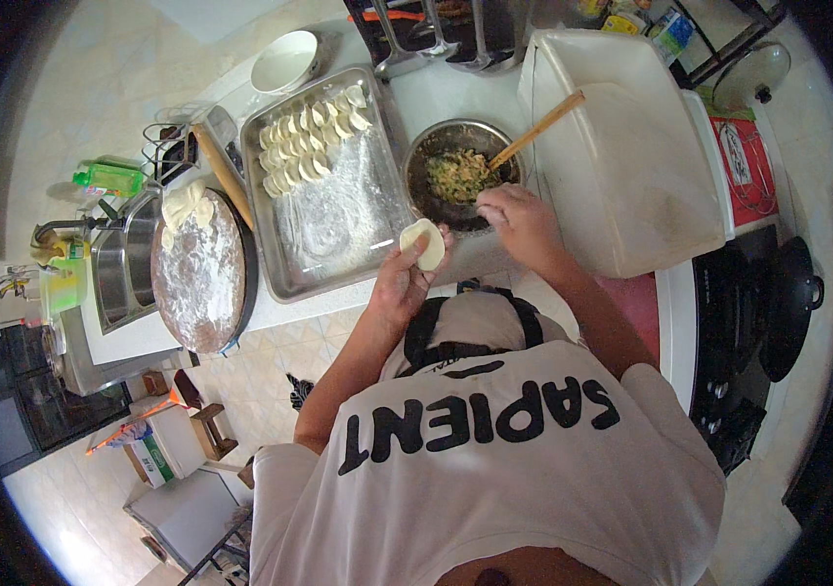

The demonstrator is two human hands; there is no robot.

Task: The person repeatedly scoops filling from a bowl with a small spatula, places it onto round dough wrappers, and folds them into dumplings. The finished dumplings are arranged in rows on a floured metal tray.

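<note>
On my left hand [405, 275] lies a round dumpling wrapper [426, 245], with the thumb pressed on its face. My right hand [522, 220] is over the near right side of a metal bowl [416, 187], its fingers bent; whether anything is between them cannot be made out. Chopped filling with green bits [460, 176] sits in the bowl. A wooden utensil [537, 130] leans out of it to the right, its lower end hidden in the filling. Left of the bowl, a floured metal tray [328, 227] carries rows of folded dumplings [310, 135] at its far end.
A round floured board [200, 286] with dough [185, 209] on it stands at left, beside a sink [119, 264]. A rolling pin [222, 176] lies between board and tray. A large white bin [629, 168] stands right of the bowl. Behind are a white bowl [284, 62] and hanging ladles [478, 55].
</note>
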